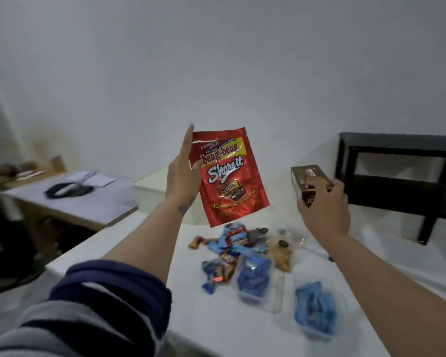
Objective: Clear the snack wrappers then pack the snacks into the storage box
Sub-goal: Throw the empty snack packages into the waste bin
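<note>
My left hand (182, 173) holds up a red Beng-Beng Share It bag (229, 176) by its left edge, thumb in front and fingers behind, above the white table (129, 256). Off to the right, a brown snack box (310, 182) is gripped from below by my right hand (325, 207). Beneath the bag lies a heap of small blue and red snack wrappers (229, 240). Two clear plastic trays with blue packets stand nearer me, one in the middle (255, 279) and one to the right (316, 310). A crumpled clear wrapper with brown pieces (281, 249) lies beside the heap.
A white box (150, 188) stands at the table's far side behind my left hand. A black table frame (397, 176) is at the right. On the left stands a low wooden table (70, 202) with papers and a dark object. A white wall fills the background.
</note>
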`<action>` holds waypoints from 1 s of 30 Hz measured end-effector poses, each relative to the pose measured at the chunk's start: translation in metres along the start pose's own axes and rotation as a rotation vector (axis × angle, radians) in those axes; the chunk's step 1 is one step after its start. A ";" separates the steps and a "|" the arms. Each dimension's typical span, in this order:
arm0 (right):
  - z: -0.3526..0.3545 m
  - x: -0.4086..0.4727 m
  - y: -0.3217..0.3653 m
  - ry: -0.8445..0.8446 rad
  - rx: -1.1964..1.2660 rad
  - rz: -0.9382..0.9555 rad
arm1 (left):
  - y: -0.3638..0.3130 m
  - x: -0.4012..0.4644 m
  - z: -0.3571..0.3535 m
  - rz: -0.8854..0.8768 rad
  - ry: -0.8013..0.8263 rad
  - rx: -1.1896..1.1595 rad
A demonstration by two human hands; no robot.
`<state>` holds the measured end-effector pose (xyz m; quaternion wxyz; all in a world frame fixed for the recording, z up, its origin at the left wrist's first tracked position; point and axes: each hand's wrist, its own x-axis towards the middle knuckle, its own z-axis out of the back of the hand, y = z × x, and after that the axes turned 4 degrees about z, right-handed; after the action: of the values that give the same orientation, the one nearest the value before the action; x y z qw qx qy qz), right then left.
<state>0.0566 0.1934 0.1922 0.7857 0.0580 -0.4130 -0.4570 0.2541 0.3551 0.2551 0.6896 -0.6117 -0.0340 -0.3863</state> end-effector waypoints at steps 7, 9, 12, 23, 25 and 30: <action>-0.089 -0.048 0.121 0.224 0.240 0.270 | 0.086 -0.033 0.105 0.238 -0.197 0.009; -0.119 -0.063 0.151 0.300 0.326 0.330 | 0.115 -0.041 0.132 0.298 -0.264 0.046; -0.164 -0.090 0.190 0.426 0.447 0.404 | 0.159 -0.056 0.171 0.406 -0.355 0.113; -0.303 -0.187 0.340 0.899 0.623 0.684 | 0.286 -0.133 0.316 0.761 -0.755 0.361; -0.323 -0.211 0.368 0.981 0.621 0.736 | 0.305 -0.152 0.343 0.836 -0.817 0.372; -0.376 -0.277 0.441 1.111 0.612 0.840 | 0.358 -0.187 0.416 0.957 -0.932 0.341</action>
<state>0.5495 0.5518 -0.0116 0.9348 0.3329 -0.0526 0.1118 0.5060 0.7927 -0.0311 0.7841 -0.5448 -0.1136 0.2746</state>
